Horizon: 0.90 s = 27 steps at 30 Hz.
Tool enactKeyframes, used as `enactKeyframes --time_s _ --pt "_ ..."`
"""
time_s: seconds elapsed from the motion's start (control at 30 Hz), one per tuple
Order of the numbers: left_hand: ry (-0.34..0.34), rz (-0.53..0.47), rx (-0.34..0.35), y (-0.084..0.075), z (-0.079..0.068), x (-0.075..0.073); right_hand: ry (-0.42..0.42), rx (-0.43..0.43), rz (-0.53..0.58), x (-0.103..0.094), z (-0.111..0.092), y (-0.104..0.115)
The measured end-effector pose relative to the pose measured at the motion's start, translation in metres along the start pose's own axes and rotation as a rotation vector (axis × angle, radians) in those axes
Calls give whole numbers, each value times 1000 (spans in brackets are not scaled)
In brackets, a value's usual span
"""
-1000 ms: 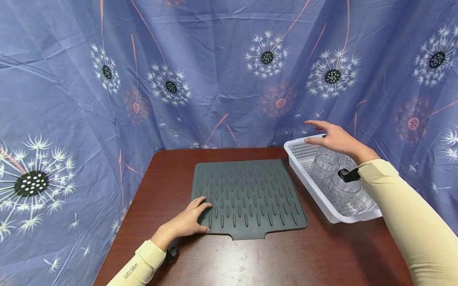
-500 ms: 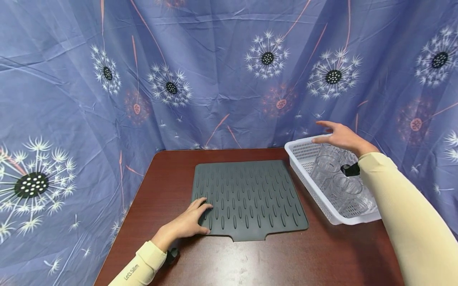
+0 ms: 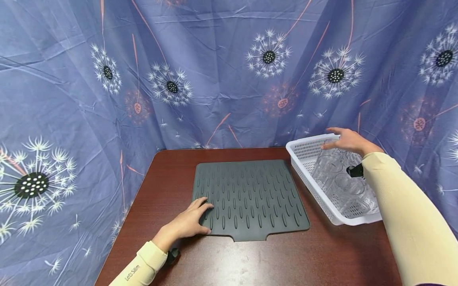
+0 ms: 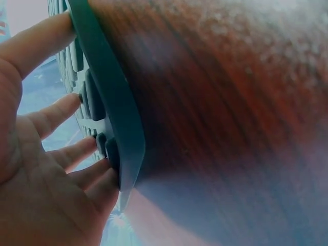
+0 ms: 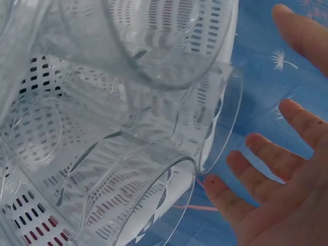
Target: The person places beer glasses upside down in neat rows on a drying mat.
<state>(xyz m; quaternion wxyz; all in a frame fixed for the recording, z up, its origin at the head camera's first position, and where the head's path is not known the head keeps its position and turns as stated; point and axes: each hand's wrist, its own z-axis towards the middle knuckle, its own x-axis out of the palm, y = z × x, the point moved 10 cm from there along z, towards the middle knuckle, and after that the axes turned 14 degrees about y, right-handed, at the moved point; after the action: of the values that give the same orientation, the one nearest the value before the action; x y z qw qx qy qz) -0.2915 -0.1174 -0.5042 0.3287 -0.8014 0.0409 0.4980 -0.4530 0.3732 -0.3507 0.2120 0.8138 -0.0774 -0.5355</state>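
My left hand (image 3: 187, 223) rests on the near left corner of a dark grey ribbed mat (image 3: 250, 194). In the left wrist view its spread fingertips touch the mat's edge (image 4: 125, 113) and raised ribs. Over the far part of a white plastic basket (image 3: 312, 187) hovers my right hand (image 3: 348, 142), thumb and fingers apart with nothing between them. Several clear drinking glasses (image 3: 327, 163) stand in the basket. The right wrist view has my right hand (image 5: 282, 179) beside the glass rims, its fingertips close to the lower glass (image 5: 154, 197).
The mat lies flat on a reddish-brown wooden table (image 3: 168, 178). A blue curtain (image 3: 214, 79) with dandelion prints hangs behind and at both sides. The basket stands at the table's right, just beyond the mat's right edge; my right forearm overlaps its near right part.
My right hand has moved to the right and then lower over the basket. My left hand stays on the mat's corner.
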Motion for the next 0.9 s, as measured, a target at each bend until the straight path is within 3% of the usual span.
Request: enactKeyframes --time_s 0.43,0.9 --pt "-29 79 -56 -2 -2 -4 30 0 -81 6 7 -12" --pt "-34 63 -27 -2 -2 -3 22 16 -130 12 13 -21"
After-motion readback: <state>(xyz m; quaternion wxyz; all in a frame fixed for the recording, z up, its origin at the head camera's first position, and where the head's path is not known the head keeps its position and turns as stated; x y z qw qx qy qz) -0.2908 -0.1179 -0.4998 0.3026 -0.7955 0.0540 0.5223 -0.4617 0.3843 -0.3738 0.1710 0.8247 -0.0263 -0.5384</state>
